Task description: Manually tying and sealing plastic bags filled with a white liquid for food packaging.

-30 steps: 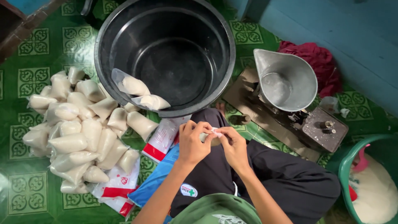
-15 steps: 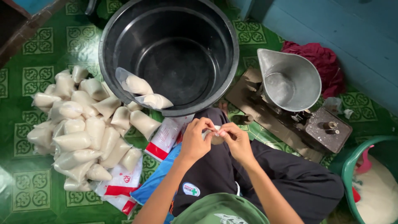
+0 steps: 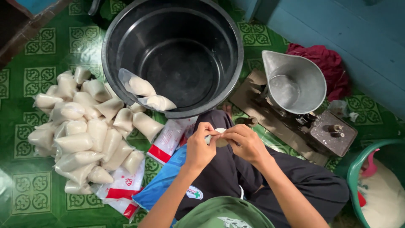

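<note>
Pinching together over your lap, your left hand (image 3: pixel 200 147) and right hand (image 3: pixel 244 142) meet at a small clear plastic bag of white grains (image 3: pixel 218 137), its top caught between the closed fingers (image 3: pixel 209 128) of both hands. Most of the little bag is hidden behind your knuckles, so it seems twisted at the neck, but you cannot tell for sure. It sits above your dark trousers (image 3: pixel 236 173), just near the rim of the large round black plastic tub (image 3: pixel 173 55).

Two filled clear bags (image 3: pixel 145 93) lean on the tub's near edge, touching each other. To your left, a heap of the same filled white bags (image 3: pixel 82 126) lies on the green patterned floor (image 3: pixel 38 76), partly resting on flat red-and-white printed sacks (image 3: pixel 122 185). A blue sheet (image 3: pixel 162 179) shows beside your left knee.

To your right stands a worn metal balance scale (image 3: pixel 312 126) carrying a grey metal scoop pan (image 3: pixel 293 82). A crumpled dark red cloth (image 3: pixel 327 63) lies behind it against the blue wall (image 3: pixel 350 29). At the far right edge, a green plastic basin (image 3: pixel 352 177) holds loose white grains.
</note>
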